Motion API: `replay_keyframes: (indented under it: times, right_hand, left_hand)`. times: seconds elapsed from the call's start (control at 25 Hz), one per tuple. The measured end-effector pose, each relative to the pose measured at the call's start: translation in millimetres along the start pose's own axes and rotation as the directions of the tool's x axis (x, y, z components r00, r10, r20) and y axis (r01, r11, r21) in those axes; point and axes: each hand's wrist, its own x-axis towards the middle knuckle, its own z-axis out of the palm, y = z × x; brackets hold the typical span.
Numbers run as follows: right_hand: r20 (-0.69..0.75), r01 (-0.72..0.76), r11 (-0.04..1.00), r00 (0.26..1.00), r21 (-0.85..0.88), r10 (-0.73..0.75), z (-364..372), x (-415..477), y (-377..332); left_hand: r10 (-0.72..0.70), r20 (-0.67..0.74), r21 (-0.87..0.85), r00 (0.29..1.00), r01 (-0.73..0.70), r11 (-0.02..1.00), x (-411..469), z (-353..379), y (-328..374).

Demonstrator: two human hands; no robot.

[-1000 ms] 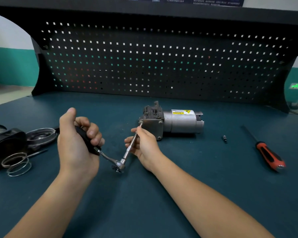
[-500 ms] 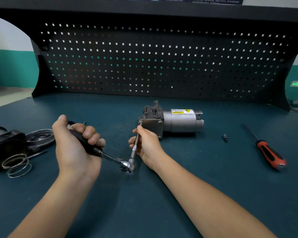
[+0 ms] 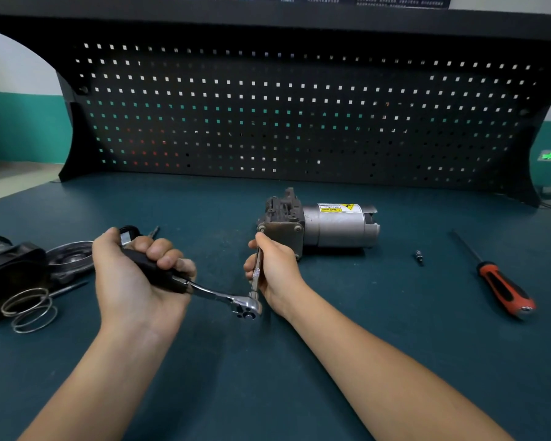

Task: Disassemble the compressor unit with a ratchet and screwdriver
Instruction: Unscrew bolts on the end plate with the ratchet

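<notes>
The compressor unit [image 3: 318, 226] lies on its side at the middle of the bench, a grey motor cylinder with a yellow warning label and a dark square end plate facing me. My left hand [image 3: 131, 278] grips the black handle of the ratchet [image 3: 233, 302], whose chrome head sits low near the mat. A thin extension bar [image 3: 256, 271] runs from the ratchet head up to a bolt at the plate's upper left corner. My right hand [image 3: 275, 268] holds that bar near its upper end. A red-and-black screwdriver [image 3: 503, 286] lies at the right.
A small bit [image 3: 419, 257] lies between the compressor and the screwdriver. At the left sit a black housing part [image 3: 10, 275], a round metal cover [image 3: 72, 257], wire rings [image 3: 29, 308] and a thin rod. A black pegboard [image 3: 299, 116] closes the back of the bench.
My left hand has swung the ratchet handle, so the chrome head has moved right and now lies below my right hand. The extension bar now stands steeper. The compressor has not moved.
</notes>
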Motion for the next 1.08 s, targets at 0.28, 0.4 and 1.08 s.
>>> replay_keyframes:
  times: [0.28,0.4,1.08]
  right_hand:
    - [0.02,0.008,1.0,1.0,0.029,-0.009,0,0,3]
    - [0.039,0.007,0.999,0.999,0.052,-0.009,0,1,4]
    - [0.057,-0.021,0.995,0.998,0.1,0.015,0,0,3]
  left_hand:
    - [0.047,0.024,0.093,0.999,-0.05,0.994,-1,2,0]
    - [0.074,0.041,0.124,0.996,-0.078,0.989,-2,3,-2]
    - [0.147,0.184,0.232,0.972,-0.189,0.954,-12,8,-11]
